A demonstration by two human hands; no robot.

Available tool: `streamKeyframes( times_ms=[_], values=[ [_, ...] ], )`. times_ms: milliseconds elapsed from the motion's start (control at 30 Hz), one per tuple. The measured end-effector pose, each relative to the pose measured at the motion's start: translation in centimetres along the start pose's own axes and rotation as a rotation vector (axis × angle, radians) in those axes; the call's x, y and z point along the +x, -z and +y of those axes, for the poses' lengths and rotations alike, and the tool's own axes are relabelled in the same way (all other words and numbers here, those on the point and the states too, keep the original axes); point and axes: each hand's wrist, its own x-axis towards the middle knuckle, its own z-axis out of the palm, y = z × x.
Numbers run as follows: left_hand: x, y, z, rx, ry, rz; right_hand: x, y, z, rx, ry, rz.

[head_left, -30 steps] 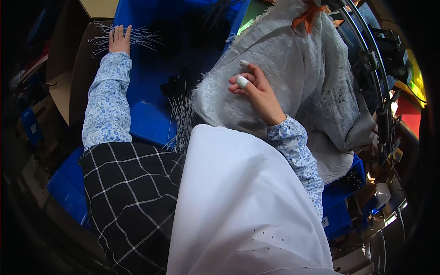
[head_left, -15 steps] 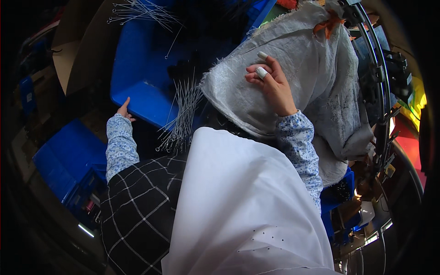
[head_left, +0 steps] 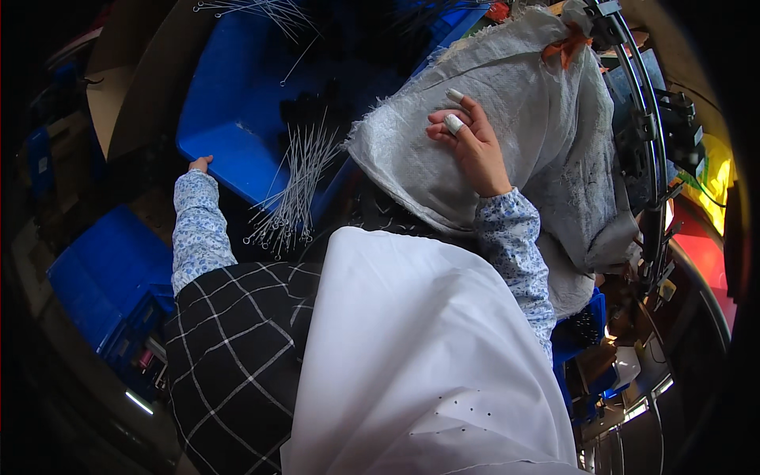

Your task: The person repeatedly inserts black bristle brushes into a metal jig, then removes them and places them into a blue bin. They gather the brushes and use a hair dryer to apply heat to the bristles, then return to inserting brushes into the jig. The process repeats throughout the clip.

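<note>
wire rods (head_left: 294, 184): loose bundle spilling over near lip of blue bin (head_left: 229, 119), long axis running away from the body | left hand (head_left: 199, 164): on bin rim just left of rods, nearer; fingers hidden, cannot tell | right hand (head_left: 469, 138): flat on grey woven sack (head_left: 514, 103), fingers loosely together, capped tips.

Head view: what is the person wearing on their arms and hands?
Both forearms are in long sleeves of pale blue fabric with a small floral print, gathered at the cuffs. The right hand is bare apart from white finger cots on two fingertips. The left hand is mostly hidden.
</note>
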Motion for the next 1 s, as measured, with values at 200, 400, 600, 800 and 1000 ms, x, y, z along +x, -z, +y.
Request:
streamKeyframes(
  times_ms=[200, 400, 600, 800, 1000],
  values=[
    [4.3, 0.7, 3.2, 0.117, -0.049, -0.027, -0.2, -0.1, -0.1, -0.003, 0.006, 0.012],
    [-2.6, -0.4, 6.5, 0.353, -0.353, 0.219, 0.0, 0.0, 0.3, -0.008, 0.001, 0.028],
    [-19.7, -9.5, 3.8, 1.341, -0.599, -0.491, -0.1, -0.2, 0.0, -0.002, 0.008, 0.012],
    [-17.0, -14.0, -3.4, 1.386, -0.579, -0.267, -3.4, 0.9, -1.2, -0.085, -0.023, 0.026],
    [-16.0, -15.4, -3.2, 1.452, -0.747, -0.204, -16.1, 7.4, -6.0, -0.311, 0.175, 0.201]
  ],
)
